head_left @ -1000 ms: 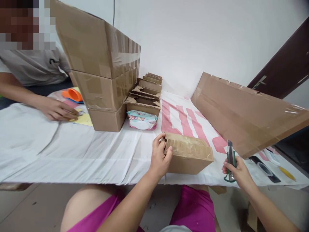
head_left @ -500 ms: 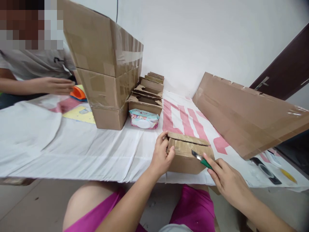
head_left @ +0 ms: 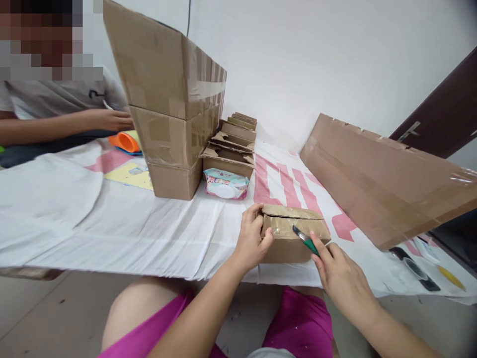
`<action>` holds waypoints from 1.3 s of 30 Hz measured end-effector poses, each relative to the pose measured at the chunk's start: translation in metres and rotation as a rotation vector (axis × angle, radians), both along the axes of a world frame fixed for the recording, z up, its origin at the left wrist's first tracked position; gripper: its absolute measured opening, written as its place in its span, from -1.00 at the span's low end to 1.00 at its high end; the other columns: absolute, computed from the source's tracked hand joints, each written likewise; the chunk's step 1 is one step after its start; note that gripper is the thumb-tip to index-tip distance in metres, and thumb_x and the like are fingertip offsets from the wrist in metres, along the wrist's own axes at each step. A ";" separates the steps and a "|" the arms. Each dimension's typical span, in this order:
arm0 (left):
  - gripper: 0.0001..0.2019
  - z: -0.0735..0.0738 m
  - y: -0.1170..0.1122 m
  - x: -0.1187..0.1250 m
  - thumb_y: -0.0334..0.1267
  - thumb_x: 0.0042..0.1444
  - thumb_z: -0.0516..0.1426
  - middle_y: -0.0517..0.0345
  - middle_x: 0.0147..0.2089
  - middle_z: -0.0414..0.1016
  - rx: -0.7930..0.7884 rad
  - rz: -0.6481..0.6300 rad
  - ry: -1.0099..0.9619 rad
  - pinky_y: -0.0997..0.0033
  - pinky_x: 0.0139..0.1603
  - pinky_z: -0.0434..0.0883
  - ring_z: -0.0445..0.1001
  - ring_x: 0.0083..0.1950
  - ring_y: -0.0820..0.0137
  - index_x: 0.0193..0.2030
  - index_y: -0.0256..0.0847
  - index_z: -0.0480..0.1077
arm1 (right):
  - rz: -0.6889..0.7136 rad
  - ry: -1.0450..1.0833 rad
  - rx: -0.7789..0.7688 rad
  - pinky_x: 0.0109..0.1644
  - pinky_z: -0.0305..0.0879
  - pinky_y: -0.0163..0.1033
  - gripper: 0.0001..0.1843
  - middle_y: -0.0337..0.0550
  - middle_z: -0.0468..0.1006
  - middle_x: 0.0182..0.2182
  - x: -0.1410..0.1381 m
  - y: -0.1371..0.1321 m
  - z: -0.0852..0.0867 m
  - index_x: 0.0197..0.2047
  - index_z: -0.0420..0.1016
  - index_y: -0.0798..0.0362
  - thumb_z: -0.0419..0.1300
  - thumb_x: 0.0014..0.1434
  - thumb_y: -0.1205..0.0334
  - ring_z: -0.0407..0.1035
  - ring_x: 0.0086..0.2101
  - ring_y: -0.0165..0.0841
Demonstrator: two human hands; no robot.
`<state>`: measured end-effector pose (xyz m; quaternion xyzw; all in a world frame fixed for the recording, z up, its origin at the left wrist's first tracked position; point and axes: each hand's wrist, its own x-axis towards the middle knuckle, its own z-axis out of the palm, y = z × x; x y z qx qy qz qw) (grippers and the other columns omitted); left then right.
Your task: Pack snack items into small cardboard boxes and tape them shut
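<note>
A small cardboard box point(head_left: 286, 251) sits near the front edge of the cloth-covered table, with a gap between its top flaps. My left hand point(head_left: 253, 236) grips the box's left end, its thumb on the near side and fingers at the top corner. In my right hand point(head_left: 335, 268) is a utility knife point(head_left: 308, 243) with a green handle, held between thumb and fingers. Its blade points up and left over the box's taped top; whether the tip touches the cardboard I cannot tell.
Stacked taped cartons point(head_left: 164, 134) rise at the left, beside a wipes packet point(head_left: 226, 185) and a row of open boxes point(head_left: 233, 154). A large cardboard panel point(head_left: 387, 184) leans at right, near a tape dispenser point(head_left: 415, 268). Across the table sits another person point(head_left: 63, 119) near an orange roll point(head_left: 128, 142).
The knife and my right hand have shifted slightly left over the box top. My left hand stays on the box's end. The other person's hand has moved right, towards the cartons.
</note>
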<state>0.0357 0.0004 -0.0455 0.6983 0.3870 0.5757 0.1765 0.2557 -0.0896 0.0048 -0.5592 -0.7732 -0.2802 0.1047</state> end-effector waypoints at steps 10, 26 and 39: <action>-0.88 -0.002 0.000 0.000 -0.36 0.12 0.04 -0.13 0.19 0.17 -0.023 0.013 0.013 0.02 0.24 0.27 0.18 0.24 0.14 -0.20 -0.24 0.34 | 0.005 0.422 -0.324 -0.19 0.46 -0.20 -0.49 -0.05 0.51 0.01 0.004 0.003 0.000 0.36 0.08 -0.09 -0.17 0.38 0.11 0.49 -0.14 -0.27; -0.89 0.000 0.000 -0.001 -0.36 0.09 0.06 -0.10 0.18 0.19 -0.027 0.029 0.022 -0.01 0.24 0.25 0.17 0.22 0.13 -0.22 -0.23 0.34 | 0.039 0.571 -0.272 -0.26 0.39 -0.24 -0.48 -0.11 0.49 -0.23 0.004 0.022 -0.004 0.30 0.25 -0.11 -0.02 0.31 0.01 0.44 -0.29 -0.31; -0.88 0.002 -0.001 0.002 -0.31 0.11 0.06 -0.11 0.18 0.20 -0.026 0.072 0.041 -0.01 0.23 0.26 0.17 0.22 0.12 -0.22 -0.23 0.36 | 0.003 0.945 -0.504 -0.49 0.29 -0.32 -0.43 -0.17 0.43 -0.37 -0.002 0.017 -0.002 0.28 0.27 -0.12 0.02 0.26 -0.11 0.32 -0.48 -0.41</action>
